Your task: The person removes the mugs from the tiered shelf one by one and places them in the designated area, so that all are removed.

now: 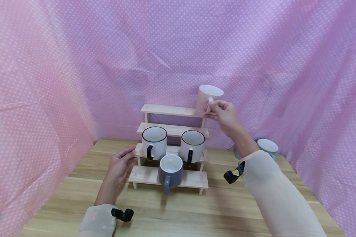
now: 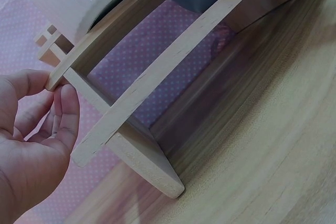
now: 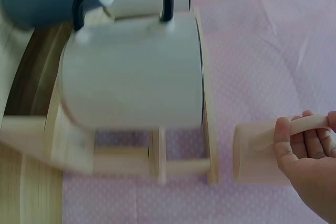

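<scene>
Right hand (image 1: 225, 116), pinching pink mug (image 1: 202, 101) by its handle (image 3: 308, 124); left hand (image 1: 120, 165), gripping end of wooden rack (image 1: 169, 110); mug best held level, rack steadied.

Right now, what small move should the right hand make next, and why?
Probably lower the pink mug onto the top shelf at its right end: the right hand holds the mug's handle, and the right wrist view suggests a gap beneath.
</scene>
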`<state>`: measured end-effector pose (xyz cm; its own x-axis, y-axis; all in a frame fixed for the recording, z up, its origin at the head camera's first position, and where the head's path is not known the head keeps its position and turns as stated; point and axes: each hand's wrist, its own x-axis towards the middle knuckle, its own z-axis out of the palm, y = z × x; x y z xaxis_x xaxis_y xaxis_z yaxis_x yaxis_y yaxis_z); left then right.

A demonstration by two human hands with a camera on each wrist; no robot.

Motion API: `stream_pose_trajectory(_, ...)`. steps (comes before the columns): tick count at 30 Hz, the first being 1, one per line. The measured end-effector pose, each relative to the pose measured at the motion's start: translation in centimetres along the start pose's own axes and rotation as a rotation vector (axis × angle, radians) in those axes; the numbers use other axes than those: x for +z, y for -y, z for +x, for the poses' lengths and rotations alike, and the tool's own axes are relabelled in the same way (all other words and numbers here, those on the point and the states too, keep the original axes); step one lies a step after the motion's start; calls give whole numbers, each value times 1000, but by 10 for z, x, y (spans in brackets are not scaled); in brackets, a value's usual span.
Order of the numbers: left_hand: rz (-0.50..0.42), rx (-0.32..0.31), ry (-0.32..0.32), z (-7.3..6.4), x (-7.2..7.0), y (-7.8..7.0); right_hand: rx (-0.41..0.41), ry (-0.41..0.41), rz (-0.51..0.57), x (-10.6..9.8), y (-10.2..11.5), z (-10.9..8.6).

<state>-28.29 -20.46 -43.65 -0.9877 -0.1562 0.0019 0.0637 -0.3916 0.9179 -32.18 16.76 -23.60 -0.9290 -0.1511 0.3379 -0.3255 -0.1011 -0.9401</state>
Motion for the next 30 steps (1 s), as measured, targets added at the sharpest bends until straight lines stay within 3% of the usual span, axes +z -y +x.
stream_pose_trajectory(12,6,-8,4,0,0,-1,22,-71,-63,-57,-3,-17)
stream_pose_trajectory(19,-9,-12,14,-1,-2,-1,39,-79,-56,-77,-11,-27)
stream_pose_trajectory(30,-13,19,19,0,-2,1,82,-93,-96,-99,-42,-39)
